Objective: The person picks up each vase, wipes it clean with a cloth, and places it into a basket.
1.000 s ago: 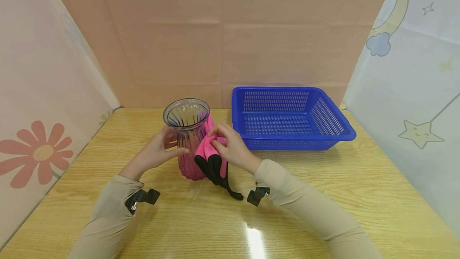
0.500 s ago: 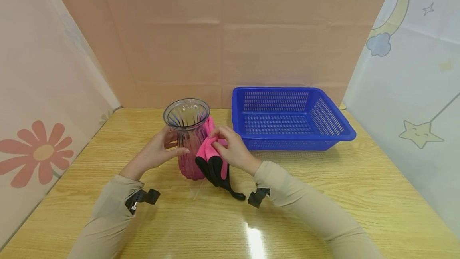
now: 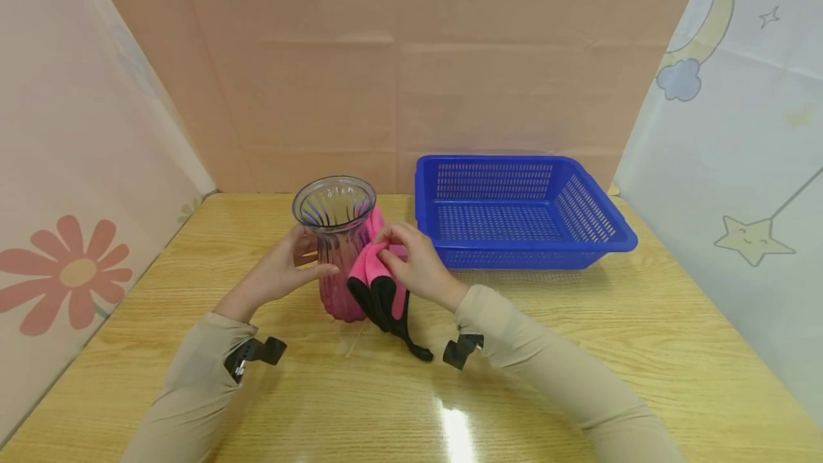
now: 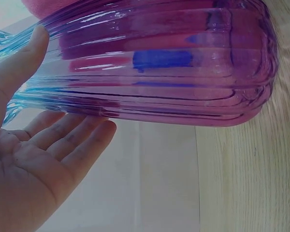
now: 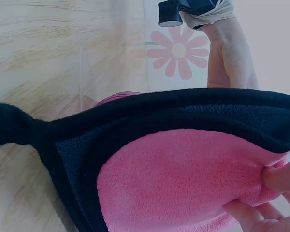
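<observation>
A ribbed glass vase (image 3: 343, 263), clear at the rim and pink-purple lower down, stands upright on the table. My left hand (image 3: 286, 266) holds its side, thumb in front and fingers behind; in the left wrist view the thumb (image 4: 31, 50) lies along the neck. My right hand (image 3: 411, 259) pinches a pink fleecy cloth (image 3: 368, 263) with black edging against the right side of the vase. The cloth's black end hangs down to the table. In the right wrist view the bunched cloth (image 5: 179, 179) shows its black border and knotted strap, with fingertips pressing into the pink.
A blue perforated plastic basket (image 3: 495, 223) stands at the back right, just beyond my right hand. The wooden table (image 3: 360, 406) is bounded by a peach backdrop (image 3: 398, 77) and printed side panels. Black straps sit on both wrists.
The right hand and cloth shift slightly right and down, then back left and up along the vase's side. The left hand and the vase stay nearly still.
</observation>
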The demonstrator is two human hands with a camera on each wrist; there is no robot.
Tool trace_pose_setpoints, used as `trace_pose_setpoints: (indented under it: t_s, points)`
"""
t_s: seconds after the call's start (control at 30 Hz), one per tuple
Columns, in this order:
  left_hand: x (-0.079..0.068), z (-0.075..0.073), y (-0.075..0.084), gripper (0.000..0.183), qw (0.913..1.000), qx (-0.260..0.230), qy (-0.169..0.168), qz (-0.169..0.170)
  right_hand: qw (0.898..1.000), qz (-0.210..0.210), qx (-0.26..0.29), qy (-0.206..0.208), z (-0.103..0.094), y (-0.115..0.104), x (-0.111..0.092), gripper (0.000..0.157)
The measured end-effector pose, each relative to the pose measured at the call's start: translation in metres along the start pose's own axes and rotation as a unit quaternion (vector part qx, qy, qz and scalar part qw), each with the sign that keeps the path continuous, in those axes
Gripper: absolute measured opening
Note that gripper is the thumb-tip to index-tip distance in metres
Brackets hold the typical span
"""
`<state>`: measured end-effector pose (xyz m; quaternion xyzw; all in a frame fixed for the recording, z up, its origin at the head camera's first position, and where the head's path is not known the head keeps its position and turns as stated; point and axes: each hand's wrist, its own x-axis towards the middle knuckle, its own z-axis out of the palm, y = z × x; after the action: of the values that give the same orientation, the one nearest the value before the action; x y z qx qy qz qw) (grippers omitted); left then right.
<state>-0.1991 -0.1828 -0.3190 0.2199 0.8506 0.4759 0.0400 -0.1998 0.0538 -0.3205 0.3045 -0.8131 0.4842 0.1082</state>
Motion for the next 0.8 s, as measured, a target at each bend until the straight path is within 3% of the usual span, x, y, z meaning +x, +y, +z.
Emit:
trace_pose_setpoints:
  t_s: [0.37, 0.8]
  points:
    - [0.000, 0.000, 0.000, 0.078, 1.0000, 0.000, 0.000, -0.002, 0.999, -0.034, -0.004, 0.025, -0.004, -0.011, 0.007, 0.006]
    - [0.000, 0.000, -0.001, 0.077, 1.0000, -0.006, 0.001, 0.008, 0.997, 0.006, 0.061, 0.051, -0.010, -0.023, 0.012, 0.012]
